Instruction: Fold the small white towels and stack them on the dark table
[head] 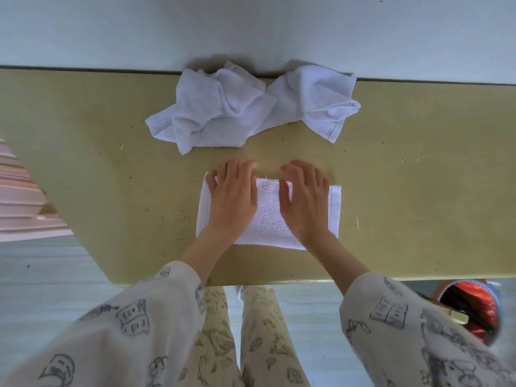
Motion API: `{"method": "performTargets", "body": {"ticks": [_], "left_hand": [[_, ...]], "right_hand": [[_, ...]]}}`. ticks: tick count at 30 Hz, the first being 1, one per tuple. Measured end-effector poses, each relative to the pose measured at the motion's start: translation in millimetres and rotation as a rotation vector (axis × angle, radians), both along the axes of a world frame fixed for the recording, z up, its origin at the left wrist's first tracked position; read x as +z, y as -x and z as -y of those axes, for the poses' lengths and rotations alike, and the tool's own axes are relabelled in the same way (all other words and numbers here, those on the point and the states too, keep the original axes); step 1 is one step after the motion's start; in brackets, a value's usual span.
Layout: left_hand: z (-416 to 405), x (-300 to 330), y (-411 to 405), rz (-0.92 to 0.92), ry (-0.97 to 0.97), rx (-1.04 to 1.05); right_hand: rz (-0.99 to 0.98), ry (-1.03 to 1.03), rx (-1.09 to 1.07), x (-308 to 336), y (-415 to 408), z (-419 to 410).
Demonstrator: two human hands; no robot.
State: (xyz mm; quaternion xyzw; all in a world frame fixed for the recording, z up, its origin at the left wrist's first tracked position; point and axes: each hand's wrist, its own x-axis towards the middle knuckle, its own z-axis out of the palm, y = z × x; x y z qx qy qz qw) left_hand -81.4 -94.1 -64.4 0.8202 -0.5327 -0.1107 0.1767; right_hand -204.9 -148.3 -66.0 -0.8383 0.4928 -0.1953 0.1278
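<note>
One folded towel lies flat on one table. Crumpled towels form one heap; their number cannot be told apart. Two hands: left hand, right hand. One red-lined bin.

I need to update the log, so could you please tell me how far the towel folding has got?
Done: no stack shows yet. In hand: left hand and right hand press flat on one folded towel. Left: the crumpled towels by the wall.

Pale wall, grey floor, red bin
</note>
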Motion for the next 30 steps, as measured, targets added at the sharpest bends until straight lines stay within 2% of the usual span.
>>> {"method": "performTargets", "body": {"ticks": [2, 4, 6, 8, 15, 18, 25, 28, 30], "left_hand": [[-19.8, 4.5, -0.5, 0.014, 0.008, 0.112], [-38.9, 10.4, -4.5, -0.019, -0.074, 0.317], [-50.3, 16.4, -11.5, -0.129, -0.211, 0.524], [-54.1, 20.7, -17.7, -0.231, -0.317, 0.629], [-40.9, 23.9, -26.0, -0.414, -0.417, 0.618], [-38.9, 29.4, -28.3, -0.487, -0.403, 0.602], [-44.0, 27.9, -39.3, -0.862, -0.281, 0.746], [-41.2, 29.8, -35.2, -0.844, -0.245, 0.727], [-38.7, 32.0, -32.6, -0.753, -0.207, 0.692]], "right_hand": [[0.004, -0.011, 0.083, -2.3, -0.5, -26.2], [-0.107, -0.084, 0.139, -10.2, -1.2, -48.5], [-0.228, -0.169, 0.137, -20.1, -1.1, -59.0], [-0.307, -0.191, 0.126, -28.3, -0.1, -61.5], [-0.369, -0.175, 0.123, -29.8, -3.3, -62.7], [-0.379, -0.173, 0.124, -29.7, -1.8, -62.9], [-0.369, -0.17, 0.124, -30.9, -2.6, -62.9], [-0.341, -0.173, 0.125, -31.2, -3.5, -62.9], [-0.31, -0.203, 0.131, -29.9, -4.1, -60.2]]}}
